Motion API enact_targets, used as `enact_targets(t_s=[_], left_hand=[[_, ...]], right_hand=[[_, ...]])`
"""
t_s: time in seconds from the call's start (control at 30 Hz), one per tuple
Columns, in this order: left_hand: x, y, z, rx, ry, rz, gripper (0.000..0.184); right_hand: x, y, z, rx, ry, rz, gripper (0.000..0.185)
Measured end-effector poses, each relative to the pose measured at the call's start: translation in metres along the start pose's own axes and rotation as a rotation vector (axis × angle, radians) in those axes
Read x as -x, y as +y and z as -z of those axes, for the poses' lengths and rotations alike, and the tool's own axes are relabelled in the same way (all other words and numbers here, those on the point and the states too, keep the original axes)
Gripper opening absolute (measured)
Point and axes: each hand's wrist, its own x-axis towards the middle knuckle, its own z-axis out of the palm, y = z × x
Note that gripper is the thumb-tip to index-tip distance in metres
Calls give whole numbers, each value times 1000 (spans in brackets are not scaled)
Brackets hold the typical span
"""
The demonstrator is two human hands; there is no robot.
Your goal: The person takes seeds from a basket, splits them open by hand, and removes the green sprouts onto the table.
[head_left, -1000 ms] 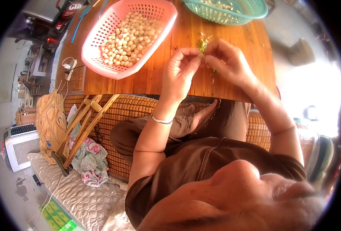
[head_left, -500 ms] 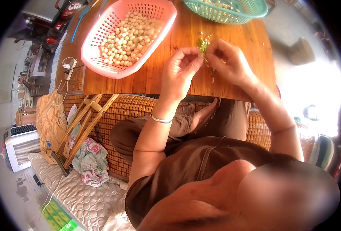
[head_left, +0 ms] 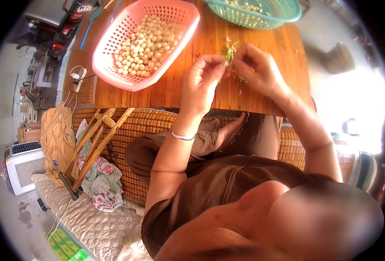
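My left hand point(head_left: 203, 80), with a silver bangle on its wrist, pinches a small pale lotus seed point(head_left: 225, 63) between thumb and fingertips. Close against it, my right hand point(head_left: 260, 71) has its thumb and forefinger pressed together; whatever lies between them is too small to make out. A little heap of thin green lotus seed sprouts point(head_left: 229, 51) lies on the wooden table just beyond and beneath my fingertips. To the left stands a pink plastic basket point(head_left: 100, 56) holding many pale round lotus seeds point(head_left: 147, 48). A teal basket point(head_left: 283, 19) at the far edge contains more pale pieces.
The wooden table point(head_left: 157, 98) ends just in front of my crossed legs. A power strip point(head_left: 80, 79) with cables and a blue stick point(head_left: 88, 30) lie at its left. Wooden crutches point(head_left: 99, 143) lean beside me over a floral cloth point(head_left: 103, 187). A stool point(head_left: 340, 58) stands right.
Both hands stay almost in place, their fingertips shifting slightly around the seed. The baskets appear a touch lower in the view.
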Motion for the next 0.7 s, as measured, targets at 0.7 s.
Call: enact_targets(t_s=[0.7], left_hand=[[0,0,0,-21,19,-10,13]], right_hand=[[-6,11,0,123,68,-3,10]])
